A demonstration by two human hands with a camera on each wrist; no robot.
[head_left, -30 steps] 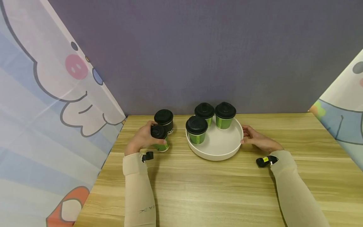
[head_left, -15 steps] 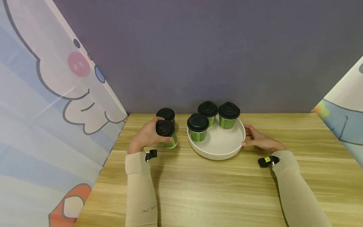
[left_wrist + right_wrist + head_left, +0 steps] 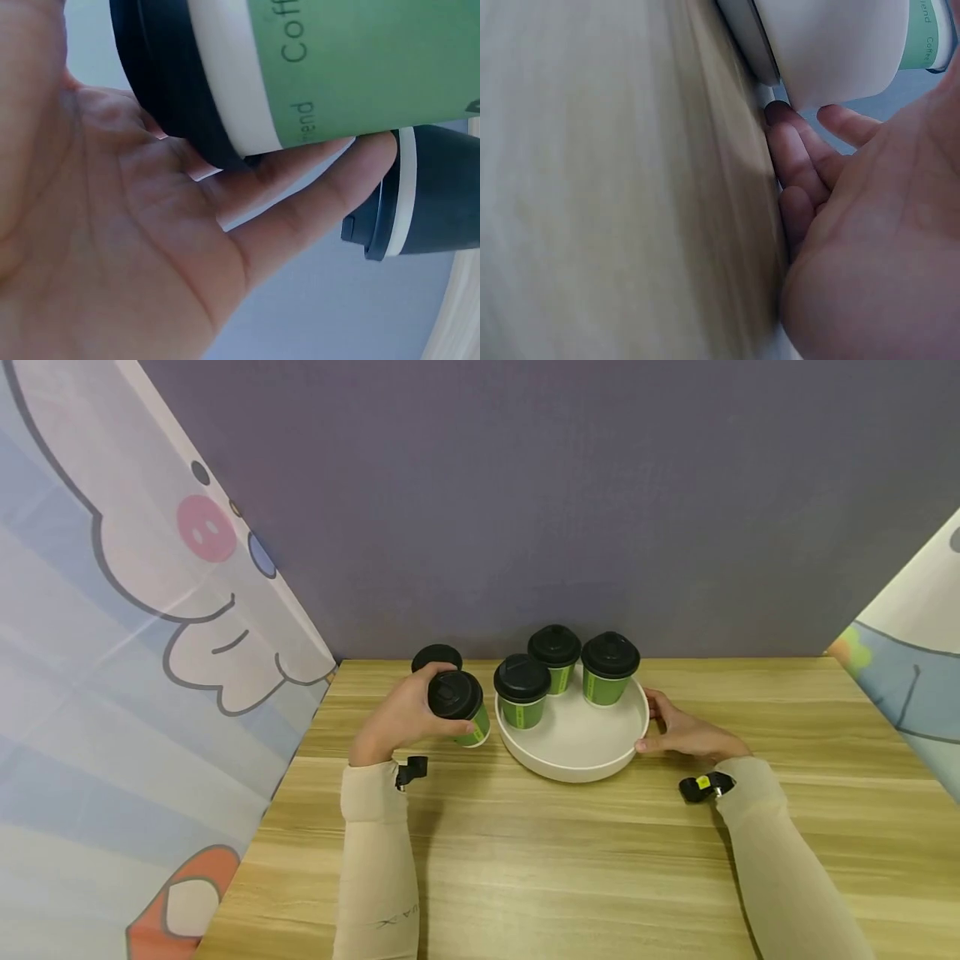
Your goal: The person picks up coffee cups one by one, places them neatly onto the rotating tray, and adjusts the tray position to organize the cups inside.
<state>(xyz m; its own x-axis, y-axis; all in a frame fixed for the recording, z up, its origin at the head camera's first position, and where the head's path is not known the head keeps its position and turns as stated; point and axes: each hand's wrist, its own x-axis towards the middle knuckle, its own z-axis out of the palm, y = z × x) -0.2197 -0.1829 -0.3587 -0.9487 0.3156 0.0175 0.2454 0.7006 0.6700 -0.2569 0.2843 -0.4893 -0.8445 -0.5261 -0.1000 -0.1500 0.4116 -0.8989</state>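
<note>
In my left hand [image 3: 408, 714] is a small green paper coffee cup [image 3: 474, 727] with a black lid, held between thumb and fingers just left of the tray. The left wrist view shows the cup's green side [image 3: 360, 67] with printed lettering. Partly hidden behind that hand is a black cup [image 3: 437, 654]. My right hand [image 3: 686, 731] holds the right edge of a round white tray [image 3: 573, 772], thumb in front and fingers farther back. Three green cups with black lids stand on it: left [image 3: 522, 713], back [image 3: 560, 680] and right [image 3: 604, 688].
A wooden table [image 3: 540, 868] carries everything and ends against a grey wall panel [image 3: 555, 493]. Cartoon-printed cloth [image 3: 97, 693] hangs along the left side. In the right wrist view, the tray wall [image 3: 840, 52] sits close over the tabletop.
My left hand has moved right with the green cup, from beside the black cup toward the tray. The cups on the tray have turned slightly clockwise; my right hand stays at its edge.
</note>
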